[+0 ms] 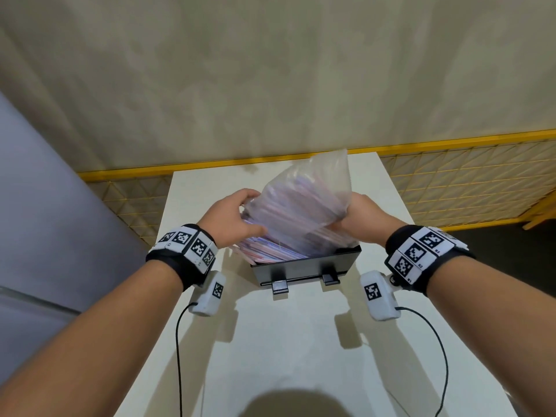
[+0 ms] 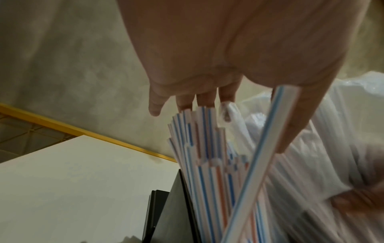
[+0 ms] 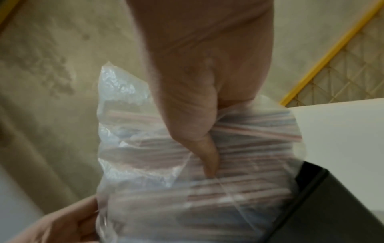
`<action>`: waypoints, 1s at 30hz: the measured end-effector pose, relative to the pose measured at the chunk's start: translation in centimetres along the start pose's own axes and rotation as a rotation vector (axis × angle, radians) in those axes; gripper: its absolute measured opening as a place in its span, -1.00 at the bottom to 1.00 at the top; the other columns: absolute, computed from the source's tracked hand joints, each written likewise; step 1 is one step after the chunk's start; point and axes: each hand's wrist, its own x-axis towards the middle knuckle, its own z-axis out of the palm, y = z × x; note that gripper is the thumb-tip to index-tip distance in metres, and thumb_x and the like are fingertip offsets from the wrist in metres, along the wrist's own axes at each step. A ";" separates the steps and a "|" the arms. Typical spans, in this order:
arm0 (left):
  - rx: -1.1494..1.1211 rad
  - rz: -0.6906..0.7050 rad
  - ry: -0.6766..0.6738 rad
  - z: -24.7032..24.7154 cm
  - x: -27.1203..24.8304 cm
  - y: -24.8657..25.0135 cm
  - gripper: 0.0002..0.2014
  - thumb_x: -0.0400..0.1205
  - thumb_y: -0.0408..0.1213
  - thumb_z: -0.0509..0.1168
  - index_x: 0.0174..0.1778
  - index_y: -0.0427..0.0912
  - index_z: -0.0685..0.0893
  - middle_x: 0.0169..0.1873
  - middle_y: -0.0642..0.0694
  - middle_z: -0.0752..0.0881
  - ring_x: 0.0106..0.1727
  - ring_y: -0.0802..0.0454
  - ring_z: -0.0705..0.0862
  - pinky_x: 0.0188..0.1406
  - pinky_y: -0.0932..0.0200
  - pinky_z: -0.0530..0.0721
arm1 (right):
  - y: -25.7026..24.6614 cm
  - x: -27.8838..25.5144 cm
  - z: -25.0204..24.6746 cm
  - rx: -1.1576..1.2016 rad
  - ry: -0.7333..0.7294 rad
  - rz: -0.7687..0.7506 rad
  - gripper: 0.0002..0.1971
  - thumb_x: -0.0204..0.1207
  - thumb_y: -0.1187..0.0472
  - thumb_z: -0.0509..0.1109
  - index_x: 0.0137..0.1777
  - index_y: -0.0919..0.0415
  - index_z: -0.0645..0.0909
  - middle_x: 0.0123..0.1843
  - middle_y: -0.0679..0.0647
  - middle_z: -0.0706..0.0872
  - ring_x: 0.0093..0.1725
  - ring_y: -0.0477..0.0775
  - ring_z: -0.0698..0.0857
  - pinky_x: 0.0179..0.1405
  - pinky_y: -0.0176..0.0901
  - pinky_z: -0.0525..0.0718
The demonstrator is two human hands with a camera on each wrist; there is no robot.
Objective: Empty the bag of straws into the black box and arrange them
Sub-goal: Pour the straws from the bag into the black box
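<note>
Leaning into black box (image 1: 304, 268), straw bag (image 1: 304, 200), between left hand (image 1: 229, 218), right hand (image 1: 364, 217)

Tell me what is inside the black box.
Red- and blue-striped straws lie in the black box, their ends poking past its left rim. The clear bag lies over them, hiding the box's floor and right side.

A fenced work cell: yellow-framed mesh barrier (image 1: 469, 182) behind a white table (image 1: 285, 341).
</note>
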 end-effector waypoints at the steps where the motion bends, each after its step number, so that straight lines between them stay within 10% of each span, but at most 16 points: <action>1: 0.028 -0.004 -0.014 0.2 0.1 0.0 -0.27 0.41 -0.15 0.65 0.50 0.00 0.55 0.25 0.08 0.65 0.23 0.03 0.65 0.24 0.14 0.61 | 0.2 0.1 0.1 0.007 -0.006 0.001 -0.72 0.55 0.10 0.55 0.24 0.11 0.76 0.10 0.12 0.82 0.08 0.20 0.72 0.02 -0.05 0.65; 10: 0.027 0.004 0.007 0.3 0.3 0.0 -0.73 0.39 -0.14 0.66 -0.16 0.02 0.69 -0.22 -0.01 0.73 -0.19 -0.04 0.66 -0.18 0.12 0.61 | 1.2 1.5 0.5 -0.130 -0.021 0.047 -0.74 0.52 0.29 0.40 0.15 0.01 0.72 0.02 0.07 0.79 0.01 0.22 0.72 -0.02 -0.01 0.71; 17: 0.065 0.083 -0.004 0.1 0.0 0.7 -0.07 0.26 0.16 0.67 0.56 0.09 0.48 0.44 0.04 0.58 0.43 0.03 0.55 0.44 -0.05 0.57 | 0.4 1.1 -0.1 -0.133 -0.070 0.002 -0.85 0.53 0.17 0.46 0.08 0.05 0.71 0.00 0.07 0.79 -0.01 0.22 0.73 -0.06 0.00 0.71; 25: -0.029 0.162 0.057 -0.2 0.9 2.6 -0.89 0.60 -0.10 0.50 -0.19 -0.01 0.81 -0.18 0.14 0.82 -0.06 0.21 0.75 0.17 0.01 0.72 | -0.8 -0.3 -3.1 -0.217 -0.298 -0.018 -0.57 0.50 0.04 0.62 0.31 -0.09 0.59 0.09 -0.07 0.73 0.00 0.04 0.67 -0.13 -0.17 0.52; 30: -0.067 0.136 0.140 -0.2 1.3 1.7 -0.91 0.58 -0.10 0.53 -0.12 -0.02 0.83 -0.13 0.14 0.84 0.03 0.16 0.75 0.24 0.01 0.69 | -0.3 0.0 -4.3 -0.111 0.026 -0.038 -0.93 0.61 0.09 0.54 -0.04 0.02 0.70 -0.12 -0.04 0.75 -0.16 0.05 0.69 -0.27 -0.18 0.46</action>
